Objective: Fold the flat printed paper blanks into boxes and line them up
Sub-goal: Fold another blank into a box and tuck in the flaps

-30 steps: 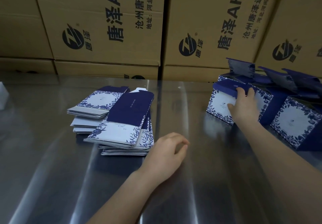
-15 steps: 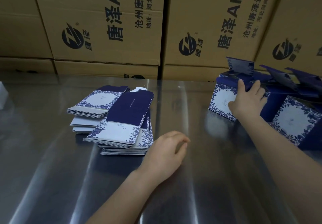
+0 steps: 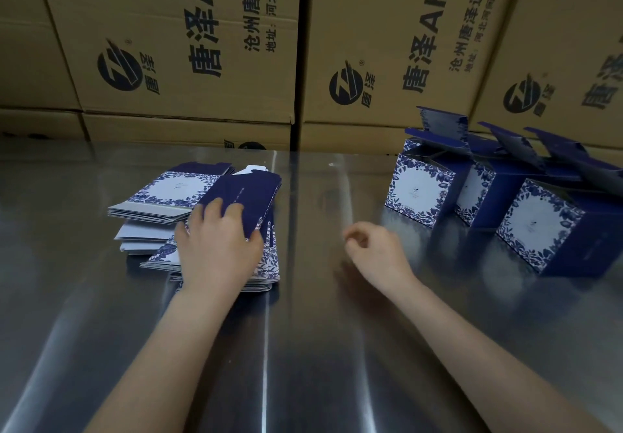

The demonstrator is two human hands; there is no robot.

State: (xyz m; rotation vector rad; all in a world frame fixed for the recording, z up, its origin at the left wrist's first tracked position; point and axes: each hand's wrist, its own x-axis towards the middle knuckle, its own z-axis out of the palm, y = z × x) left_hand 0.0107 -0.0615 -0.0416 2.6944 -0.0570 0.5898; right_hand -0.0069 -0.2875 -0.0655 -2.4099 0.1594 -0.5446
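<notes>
Two stacks of flat blue-and-white printed blanks lie at the left of the steel table: a rear stack [image 3: 168, 193] and a nearer stack [image 3: 266, 264]. My left hand [image 3: 215, 247] rests palm down on the nearer stack's top blank [image 3: 246, 193], fingers laid over its dark blue half. My right hand [image 3: 377, 250] hovers over the bare table between the stacks and the boxes, fingers loosely curled, holding nothing. Three folded boxes stand in a row at the right with their lids up: the left box [image 3: 418, 193], the middle box [image 3: 475, 193] and the right box [image 3: 539, 223].
The reflective steel table [image 3: 303, 348] stretches toward me. Large brown shipping cartons [image 3: 168, 45] with black print form a wall along its far edge, right behind the folded boxes.
My right hand let go of the left folded box and drew back toward the table's middle. My left hand moved from the bare table onto the nearer stack of blanks.
</notes>
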